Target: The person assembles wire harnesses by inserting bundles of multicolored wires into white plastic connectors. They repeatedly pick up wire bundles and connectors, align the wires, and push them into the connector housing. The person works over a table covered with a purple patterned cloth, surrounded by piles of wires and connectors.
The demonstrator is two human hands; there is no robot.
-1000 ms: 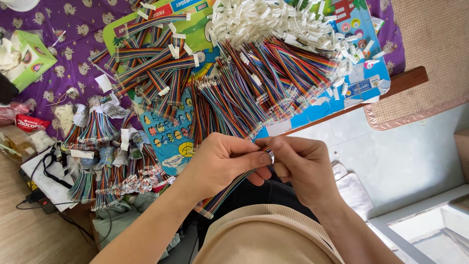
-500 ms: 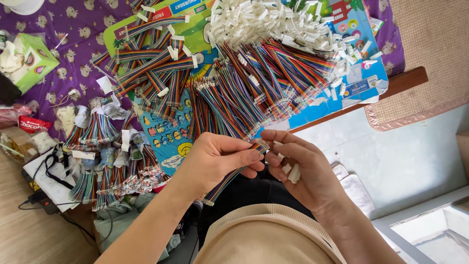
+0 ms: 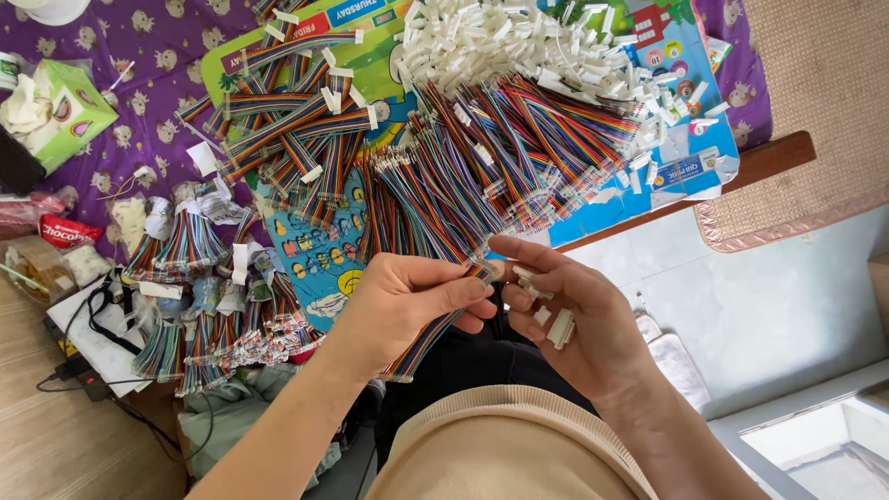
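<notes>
My left hand pinches a flat rainbow-coloured ribbon cable between thumb and fingers, its free end trailing down toward my lap. My right hand is cupped, holding a few small white connectors in the palm, fingertips meeting the cable's upper end. Piles of cables and white connectors cover the desk just above.

The ribbon cable pinched in the left hand is striped rainbow, as are the cable bundles heaped just beyond both hands. The connector housings in the right hand are white, like the pile farther off. Beyond the left hand, the tablecloth is purple with pale animal figures.
</notes>
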